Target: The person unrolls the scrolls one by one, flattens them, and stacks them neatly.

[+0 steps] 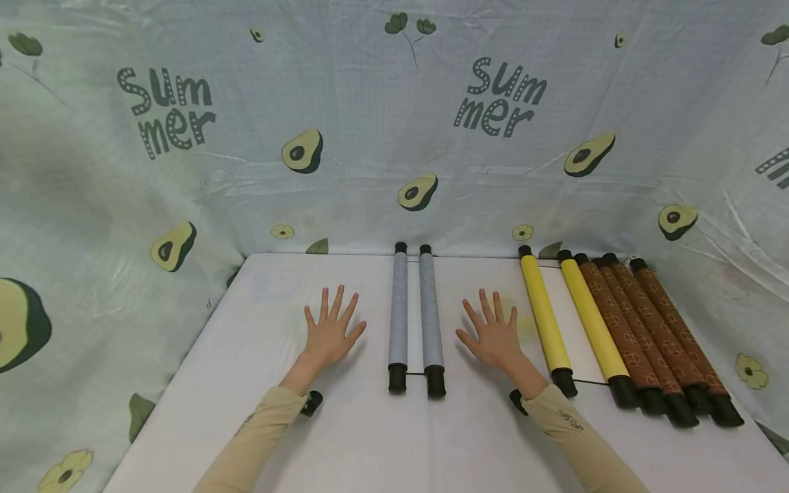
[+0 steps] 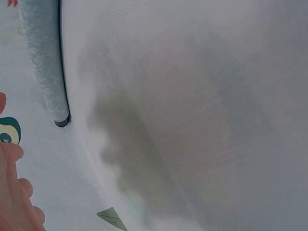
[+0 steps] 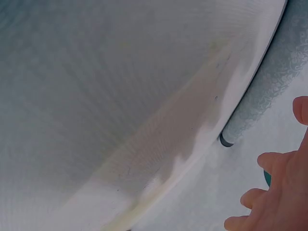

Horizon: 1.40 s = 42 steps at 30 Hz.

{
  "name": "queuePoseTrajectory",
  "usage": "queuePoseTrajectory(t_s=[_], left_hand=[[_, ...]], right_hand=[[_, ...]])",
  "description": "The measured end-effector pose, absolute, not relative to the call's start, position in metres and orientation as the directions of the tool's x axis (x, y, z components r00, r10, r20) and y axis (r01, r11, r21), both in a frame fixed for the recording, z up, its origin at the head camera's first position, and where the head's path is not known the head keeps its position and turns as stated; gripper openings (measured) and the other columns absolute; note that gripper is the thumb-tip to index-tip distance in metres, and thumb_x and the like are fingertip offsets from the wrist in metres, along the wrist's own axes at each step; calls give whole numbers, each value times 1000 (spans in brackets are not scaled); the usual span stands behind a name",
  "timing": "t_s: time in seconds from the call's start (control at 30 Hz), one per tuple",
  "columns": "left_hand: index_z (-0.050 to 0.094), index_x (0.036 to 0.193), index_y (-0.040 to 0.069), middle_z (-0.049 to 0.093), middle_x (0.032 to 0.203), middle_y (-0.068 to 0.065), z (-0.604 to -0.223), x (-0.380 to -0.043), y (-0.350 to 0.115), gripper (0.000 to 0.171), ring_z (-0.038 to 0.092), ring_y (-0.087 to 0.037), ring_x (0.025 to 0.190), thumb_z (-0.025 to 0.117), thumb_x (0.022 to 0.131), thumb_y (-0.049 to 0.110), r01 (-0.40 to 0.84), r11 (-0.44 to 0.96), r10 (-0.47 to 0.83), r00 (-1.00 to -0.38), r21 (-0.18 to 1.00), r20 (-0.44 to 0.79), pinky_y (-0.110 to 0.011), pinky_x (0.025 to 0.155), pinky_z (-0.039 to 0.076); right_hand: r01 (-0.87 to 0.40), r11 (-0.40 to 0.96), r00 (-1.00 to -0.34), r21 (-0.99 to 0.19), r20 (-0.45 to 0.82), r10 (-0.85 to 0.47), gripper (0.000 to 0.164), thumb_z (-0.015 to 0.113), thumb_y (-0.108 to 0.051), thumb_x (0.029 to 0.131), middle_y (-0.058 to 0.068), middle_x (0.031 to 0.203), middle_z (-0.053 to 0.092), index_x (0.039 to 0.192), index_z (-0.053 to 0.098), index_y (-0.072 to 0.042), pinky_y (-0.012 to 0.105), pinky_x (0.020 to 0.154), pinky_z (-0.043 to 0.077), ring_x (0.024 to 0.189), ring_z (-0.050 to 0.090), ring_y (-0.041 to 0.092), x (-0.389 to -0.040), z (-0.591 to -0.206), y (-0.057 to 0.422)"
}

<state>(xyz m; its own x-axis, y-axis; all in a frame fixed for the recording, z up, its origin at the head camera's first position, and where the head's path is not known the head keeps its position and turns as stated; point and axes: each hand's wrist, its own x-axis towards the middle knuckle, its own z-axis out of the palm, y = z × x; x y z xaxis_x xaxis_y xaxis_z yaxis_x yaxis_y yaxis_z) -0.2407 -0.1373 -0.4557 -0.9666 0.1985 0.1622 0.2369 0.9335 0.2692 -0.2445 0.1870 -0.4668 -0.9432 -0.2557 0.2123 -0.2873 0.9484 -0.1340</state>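
Observation:
Two slim grey-blue rods (image 1: 398, 315) with black end caps lie side by side in the middle of the white table (image 1: 364, 438). A thin dark cord (image 1: 416, 374) joins their near ends. My left hand (image 1: 329, 335) is spread flat to the left of this pair, fingers straight and apart, holding nothing. On the other side my right hand (image 1: 495, 337) is spread likewise, between the grey-blue pair and a yellow rod (image 1: 545, 315), and touches neither. Both wrist views catch a patterned grey-blue rod (image 2: 43, 57) beyond the fingers. Whether the palms touch the table I cannot tell.
A second yellow rod (image 1: 594, 318) is corded to the first. Several brown patterned rods (image 1: 653, 322) lie close together at the right edge. Behind the table hangs a pale curtain (image 1: 364, 89) printed with avocados. Dark straps (image 1: 312, 403) sit at both wrists.

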Motion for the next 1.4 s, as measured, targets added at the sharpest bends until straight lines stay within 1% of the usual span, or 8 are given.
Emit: queuePoseTrajectory(t_s=[0.2,0.43,0.6,0.83,1.07,1.27,1.4], left_hand=[[20,143,22,4,152,-8,-457,-238,-137,60,-5,-36,137,37,91,48,239,939,205,-967,247,154,-68,99,1],[21,143,21,6,151,-7,-460,-237,-134,60,-5,-34,138,37,91,47,272,934,238,-957,231,163,-68,99,2],[22,142,22,9,151,-8,-462,-236,-131,59,-2,-33,138,38,91,46,299,928,263,-948,223,179,-68,99,4],[23,142,21,10,151,-7,-460,-236,-126,58,3,-34,138,38,91,46,339,919,298,-932,200,206,-67,99,7],[25,142,21,12,151,-7,-457,-237,-123,58,5,-34,138,40,91,45,370,907,328,-920,199,216,-67,99,6],[27,141,21,14,150,-6,-454,-240,-121,56,8,-34,138,41,91,44,406,897,363,-902,174,234,-67,100,7],[27,141,21,15,150,-5,-451,-242,-119,56,9,-32,138,40,91,45,424,894,389,-895,146,219,-66,101,9]], right_hand=[[-299,944,-942,-138,203,-269,62,45,-49,87,15,149,14,140,31,-20,67,99,5,136,6,39,-245,-471,186],[-323,939,-935,-121,194,-296,63,45,-49,86,12,149,15,140,31,-20,67,99,6,136,8,38,-242,-470,184],[-347,933,-928,-92,180,-327,62,43,-50,87,11,150,15,140,29,-21,66,100,8,137,8,37,-242,-468,183],[-394,913,-910,-106,188,-371,61,44,-48,88,9,150,15,140,29,-20,66,100,7,137,6,35,-241,-464,179],[-419,904,-896,-80,201,-397,61,44,-48,88,8,150,16,140,30,-20,66,100,7,138,9,33,-241,-461,177],[-461,886,-867,-48,237,-438,60,46,-47,87,8,149,20,139,32,-19,65,100,12,137,14,32,-243,-458,174],[-489,872,-849,-38,250,-465,59,46,-46,87,9,148,22,138,34,-18,65,100,15,136,17,32,-243,-457,172]])
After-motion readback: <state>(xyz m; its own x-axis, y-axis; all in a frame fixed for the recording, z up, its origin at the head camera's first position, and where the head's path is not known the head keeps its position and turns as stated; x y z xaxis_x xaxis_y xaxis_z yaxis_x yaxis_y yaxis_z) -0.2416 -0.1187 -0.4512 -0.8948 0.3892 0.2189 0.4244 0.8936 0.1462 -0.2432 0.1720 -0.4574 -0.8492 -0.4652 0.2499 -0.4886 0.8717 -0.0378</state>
